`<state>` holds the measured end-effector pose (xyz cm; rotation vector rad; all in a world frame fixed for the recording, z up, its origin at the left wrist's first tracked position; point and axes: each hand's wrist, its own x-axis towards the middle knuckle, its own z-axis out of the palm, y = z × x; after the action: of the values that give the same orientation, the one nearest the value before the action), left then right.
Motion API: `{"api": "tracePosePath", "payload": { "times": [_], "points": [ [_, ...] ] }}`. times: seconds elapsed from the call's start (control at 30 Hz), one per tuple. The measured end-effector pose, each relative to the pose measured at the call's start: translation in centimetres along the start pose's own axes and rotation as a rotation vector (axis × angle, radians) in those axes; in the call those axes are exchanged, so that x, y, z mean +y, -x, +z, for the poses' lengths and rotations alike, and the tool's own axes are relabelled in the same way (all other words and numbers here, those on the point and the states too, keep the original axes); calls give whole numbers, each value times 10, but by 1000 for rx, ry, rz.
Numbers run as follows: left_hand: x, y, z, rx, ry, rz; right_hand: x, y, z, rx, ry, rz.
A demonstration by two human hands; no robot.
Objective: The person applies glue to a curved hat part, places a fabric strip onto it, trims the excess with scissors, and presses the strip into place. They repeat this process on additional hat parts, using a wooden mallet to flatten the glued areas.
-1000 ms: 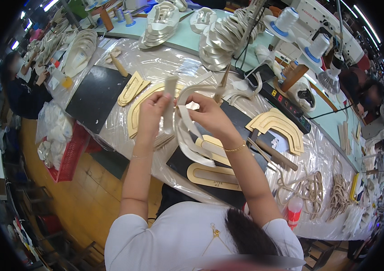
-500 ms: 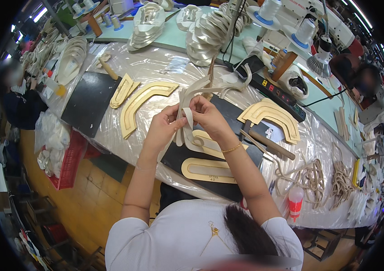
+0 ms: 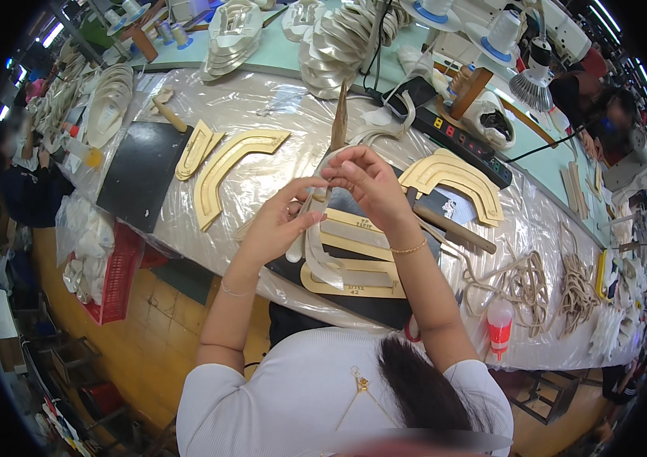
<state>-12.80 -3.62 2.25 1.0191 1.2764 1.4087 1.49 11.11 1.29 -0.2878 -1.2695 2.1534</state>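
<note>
1. Between the two hands, above the near black board (image 3: 384,306), hang pale strips (image 3: 314,247), their lower ends in front of the yellow templates.
2. Left hand (image 3: 277,225): thumb and forefinger stand apart, strips in the gap; whether the thumb tip touches them I cannot tell.
3. Right hand (image 3: 369,190): fingertips bunched together, seemingly clamped on the strips' upper part.
4. The step in hand looks like sorting or parting the strips in mid-air. The next move probably calls for a fine pinch by the left hand on one strip while the right hand steadies the rest.
5. Below the hands, an upper grooved template (image 3: 354,228) and a lower grooved template (image 3: 350,279) lie on the black board.
6. Just beyond the fingers, a brown pointed piece (image 3: 340,118) sticks up.
7. Rightward, a wooden-handled hammer (image 3: 456,231) lies beside curved yellow templates (image 3: 453,183); nearer the edge are tangled cords (image 3: 521,286) and a red-and-clear bottle (image 3: 499,333).
</note>
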Motion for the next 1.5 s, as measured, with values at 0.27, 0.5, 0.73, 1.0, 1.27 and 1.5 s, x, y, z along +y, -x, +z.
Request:
{"api": "tracePosePath", "payload": {
  "times": [0.27,0.5,0.73,1.0,1.27,1.5],
  "points": [
    [0,-5,8,30,4,-25,5,29,20,146,887,-377],
    [0,-5,13,73,-134,-43,15,27,23,228,954,-466],
    [0,-4,24,117,33,-49,15,32,18,163,1052,-466],
    [2,-6,25,124,-104,7,15,35,22,208,954,-479],
    [-5,1,26,171,39,-2,11,39,18,118,745,-352],
    [-9,-5,31,212,60,15,3,48,12,81,737,-388]
  ]
}}
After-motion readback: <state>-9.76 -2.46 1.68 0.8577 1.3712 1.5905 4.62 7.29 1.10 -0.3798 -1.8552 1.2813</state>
